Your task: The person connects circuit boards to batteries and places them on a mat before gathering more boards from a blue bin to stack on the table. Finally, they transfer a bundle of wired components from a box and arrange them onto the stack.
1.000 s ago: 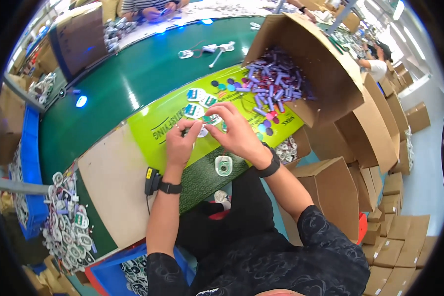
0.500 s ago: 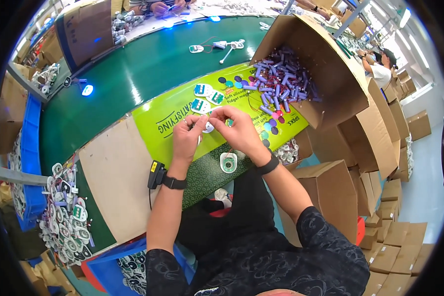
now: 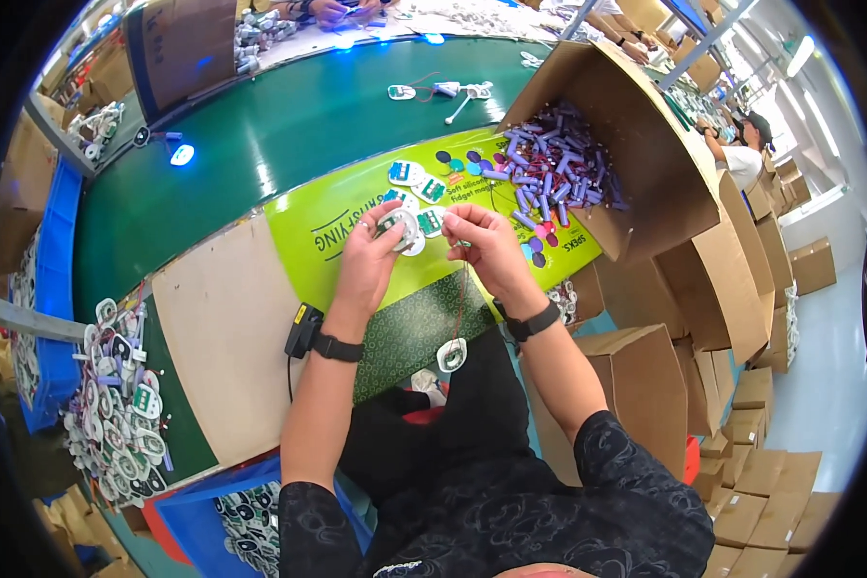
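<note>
My left hand [image 3: 368,258] is closed on a rounded white plastic housing [image 3: 400,227], its fingers and thumb at the rim. Just to the right, my right hand [image 3: 496,255] pinches a thin red wire [image 3: 460,306]. The wire runs down to a small white oval part [image 3: 452,355] with a dark ring at its middle, at the near edge of the dark green patterned mat [image 3: 409,323]. Whether my right fingertips also grip the green-and-white circuit piece [image 3: 431,223] beside them cannot be told. Similar circuit pieces [image 3: 407,173] lie just beyond my hands on the lime-green printed sheet [image 3: 303,217].
A tipped cardboard box [image 3: 636,144] spills purple cylindrical cells [image 3: 554,164] at the right. Wired white parts [image 3: 120,414] are heaped at the left beside a beige board [image 3: 223,323]. A blue bin [image 3: 188,511] stands below. Other people work across the green table [image 3: 289,116].
My hands have moved apart, and the white housing now shows in my left hand. The oval part has shifted toward me, with the red wire now stretched from it to my right hand.
</note>
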Demonstrator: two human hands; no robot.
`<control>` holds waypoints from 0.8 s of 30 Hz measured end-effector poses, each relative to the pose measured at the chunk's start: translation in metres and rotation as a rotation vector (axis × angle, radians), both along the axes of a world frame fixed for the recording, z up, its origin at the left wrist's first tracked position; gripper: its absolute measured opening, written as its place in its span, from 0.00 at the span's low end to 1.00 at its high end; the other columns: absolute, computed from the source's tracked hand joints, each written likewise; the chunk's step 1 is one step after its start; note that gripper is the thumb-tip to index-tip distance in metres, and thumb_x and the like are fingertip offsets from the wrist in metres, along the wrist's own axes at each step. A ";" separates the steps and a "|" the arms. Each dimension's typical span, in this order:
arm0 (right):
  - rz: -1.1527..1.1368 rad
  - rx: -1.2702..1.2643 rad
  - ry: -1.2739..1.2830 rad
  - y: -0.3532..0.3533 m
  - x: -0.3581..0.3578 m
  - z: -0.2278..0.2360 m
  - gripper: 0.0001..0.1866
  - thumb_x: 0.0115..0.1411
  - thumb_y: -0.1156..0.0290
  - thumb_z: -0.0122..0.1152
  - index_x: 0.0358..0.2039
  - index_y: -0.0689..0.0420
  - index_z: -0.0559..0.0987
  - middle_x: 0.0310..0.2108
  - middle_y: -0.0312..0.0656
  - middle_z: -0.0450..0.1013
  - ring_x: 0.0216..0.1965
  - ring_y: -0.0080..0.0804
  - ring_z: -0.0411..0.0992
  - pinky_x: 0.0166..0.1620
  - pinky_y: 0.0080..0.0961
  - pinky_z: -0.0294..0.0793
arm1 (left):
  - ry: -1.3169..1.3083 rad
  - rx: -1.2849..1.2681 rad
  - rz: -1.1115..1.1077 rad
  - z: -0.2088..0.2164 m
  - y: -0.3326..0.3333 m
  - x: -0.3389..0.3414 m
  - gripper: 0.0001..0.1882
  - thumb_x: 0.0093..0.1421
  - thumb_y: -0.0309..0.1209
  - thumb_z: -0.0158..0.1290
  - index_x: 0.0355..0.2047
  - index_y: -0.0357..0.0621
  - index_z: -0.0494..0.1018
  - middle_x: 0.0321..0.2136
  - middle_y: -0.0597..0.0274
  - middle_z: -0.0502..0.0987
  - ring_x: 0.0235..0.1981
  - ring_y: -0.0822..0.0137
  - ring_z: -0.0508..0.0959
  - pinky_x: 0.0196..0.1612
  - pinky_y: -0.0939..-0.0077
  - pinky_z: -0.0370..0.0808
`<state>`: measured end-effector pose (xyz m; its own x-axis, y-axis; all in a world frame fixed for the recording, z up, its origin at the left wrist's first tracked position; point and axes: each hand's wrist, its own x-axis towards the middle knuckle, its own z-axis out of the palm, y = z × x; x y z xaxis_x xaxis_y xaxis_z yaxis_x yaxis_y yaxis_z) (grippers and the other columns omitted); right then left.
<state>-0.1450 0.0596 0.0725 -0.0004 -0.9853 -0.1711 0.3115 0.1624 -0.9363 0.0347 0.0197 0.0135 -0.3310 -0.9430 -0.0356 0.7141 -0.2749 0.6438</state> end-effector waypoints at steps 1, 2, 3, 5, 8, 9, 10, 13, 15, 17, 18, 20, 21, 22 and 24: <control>0.013 -0.014 0.045 0.001 -0.001 0.003 0.07 0.64 0.69 0.63 0.38 0.58 0.80 0.31 0.31 0.75 0.29 0.15 0.71 0.33 0.15 0.74 | -0.051 -0.020 0.037 0.003 0.001 -0.001 0.18 0.66 0.20 0.50 0.56 0.33 0.66 0.49 0.55 0.74 0.47 0.65 0.77 0.50 0.69 0.78; 0.001 -0.032 0.094 0.002 0.001 0.004 0.07 0.64 0.68 0.63 0.38 0.58 0.79 0.31 0.31 0.75 0.27 0.12 0.68 0.26 0.11 0.66 | -0.113 -0.009 0.032 0.004 0.004 0.001 0.19 0.66 0.21 0.52 0.57 0.34 0.65 0.49 0.55 0.74 0.47 0.64 0.78 0.50 0.67 0.80; 0.006 -0.033 0.095 0.002 0.001 0.008 0.07 0.64 0.68 0.63 0.38 0.58 0.79 0.31 0.31 0.75 0.27 0.12 0.68 0.26 0.11 0.66 | -0.112 -0.009 0.037 0.006 0.005 0.002 0.19 0.66 0.21 0.52 0.57 0.34 0.65 0.49 0.55 0.74 0.47 0.64 0.78 0.50 0.67 0.80; 0.040 -0.057 0.118 0.002 -0.002 0.022 0.07 0.63 0.67 0.64 0.38 0.57 0.80 0.29 0.29 0.76 0.24 0.08 0.63 0.24 0.09 0.56 | -0.201 0.002 0.028 0.011 0.006 0.002 0.20 0.66 0.22 0.52 0.57 0.33 0.64 0.50 0.54 0.74 0.47 0.62 0.79 0.49 0.65 0.82; 0.015 -0.160 0.097 0.004 -0.002 0.051 0.06 0.64 0.70 0.62 0.38 0.58 0.79 0.29 0.30 0.74 0.21 0.08 0.60 0.21 0.08 0.52 | -0.098 0.046 0.020 0.009 0.003 0.002 0.20 0.67 0.22 0.51 0.58 0.33 0.63 0.51 0.52 0.75 0.48 0.60 0.80 0.51 0.65 0.82; 0.022 -0.198 0.093 0.004 -0.003 0.061 0.05 0.65 0.71 0.61 0.39 0.59 0.79 0.30 0.30 0.74 0.21 0.08 0.60 0.20 0.08 0.52 | -0.099 0.046 0.025 0.008 0.002 0.003 0.20 0.67 0.22 0.51 0.58 0.33 0.63 0.51 0.52 0.75 0.48 0.60 0.80 0.51 0.65 0.82; -0.011 -0.203 0.114 0.003 -0.003 0.068 0.06 0.65 0.72 0.61 0.39 0.60 0.78 0.29 0.30 0.73 0.21 0.08 0.60 0.20 0.07 0.53 | -0.022 0.045 -0.006 0.008 0.001 0.005 0.20 0.67 0.22 0.51 0.58 0.33 0.63 0.51 0.51 0.74 0.49 0.60 0.80 0.50 0.66 0.83; -0.019 -0.242 0.173 -0.002 -0.005 0.067 0.07 0.64 0.68 0.64 0.37 0.58 0.80 0.28 0.28 0.74 0.20 0.07 0.60 0.21 0.08 0.53 | -0.035 0.017 0.002 0.007 0.003 0.003 0.20 0.67 0.21 0.50 0.58 0.33 0.63 0.51 0.50 0.75 0.48 0.60 0.80 0.48 0.67 0.83; 0.006 -0.192 0.303 -0.007 -0.007 0.052 0.07 0.63 0.68 0.64 0.37 0.59 0.80 0.30 0.28 0.75 0.22 0.07 0.62 0.23 0.09 0.56 | -0.125 -0.005 0.042 0.005 0.005 0.001 0.20 0.67 0.21 0.50 0.58 0.33 0.63 0.51 0.50 0.76 0.48 0.61 0.80 0.48 0.68 0.84; 0.025 -0.147 0.379 -0.011 -0.007 0.034 0.08 0.63 0.69 0.65 0.39 0.59 0.81 0.33 0.28 0.77 0.32 0.12 0.70 0.36 0.13 0.67 | -0.205 -0.106 0.033 0.005 0.004 0.001 0.20 0.66 0.21 0.52 0.57 0.33 0.64 0.47 0.52 0.78 0.46 0.66 0.81 0.44 0.72 0.83; 0.012 -0.141 0.399 -0.012 -0.009 0.022 0.08 0.63 0.69 0.65 0.39 0.60 0.81 0.34 0.29 0.77 0.34 0.14 0.71 0.38 0.13 0.68 | -0.203 -0.107 0.037 0.005 0.003 0.000 0.20 0.66 0.21 0.52 0.57 0.33 0.64 0.47 0.52 0.78 0.46 0.66 0.81 0.44 0.72 0.83; 0.008 -0.135 0.418 -0.015 -0.010 0.008 0.09 0.63 0.69 0.65 0.40 0.61 0.81 0.34 0.30 0.77 0.36 0.15 0.72 0.41 0.13 0.69 | -0.252 -0.180 0.031 0.004 0.002 0.001 0.21 0.65 0.22 0.54 0.58 0.34 0.65 0.46 0.53 0.80 0.45 0.68 0.81 0.42 0.75 0.83; -0.007 -0.221 0.506 -0.014 -0.007 0.005 0.08 0.63 0.68 0.65 0.39 0.58 0.81 0.33 0.28 0.77 0.30 0.11 0.67 0.33 0.11 0.63 | -0.253 -0.175 0.032 0.005 0.003 0.001 0.21 0.65 0.22 0.54 0.58 0.34 0.65 0.46 0.53 0.80 0.45 0.68 0.81 0.42 0.75 0.83; -0.024 -0.308 0.593 -0.013 -0.005 0.002 0.08 0.63 0.68 0.65 0.39 0.56 0.82 0.32 0.25 0.76 0.25 0.06 0.63 0.25 0.08 0.57 | -0.260 -0.150 0.028 0.007 0.004 0.000 0.22 0.65 0.22 0.54 0.59 0.34 0.66 0.46 0.54 0.80 0.44 0.69 0.81 0.41 0.76 0.83; 0.012 -0.261 0.516 -0.012 0.002 0.000 0.08 0.62 0.68 0.66 0.40 0.56 0.82 0.33 0.25 0.77 0.26 0.06 0.63 0.25 0.08 0.58 | -0.266 -0.129 0.026 0.006 0.004 0.001 0.22 0.65 0.23 0.54 0.59 0.35 0.66 0.46 0.54 0.80 0.44 0.69 0.81 0.40 0.77 0.83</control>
<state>-0.1431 0.0473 0.0728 -0.0078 -0.9952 0.0971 -0.1968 -0.0937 -0.9760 0.0360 0.0236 0.0197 -0.3013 -0.9535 0.0025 0.5215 -0.1625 0.8377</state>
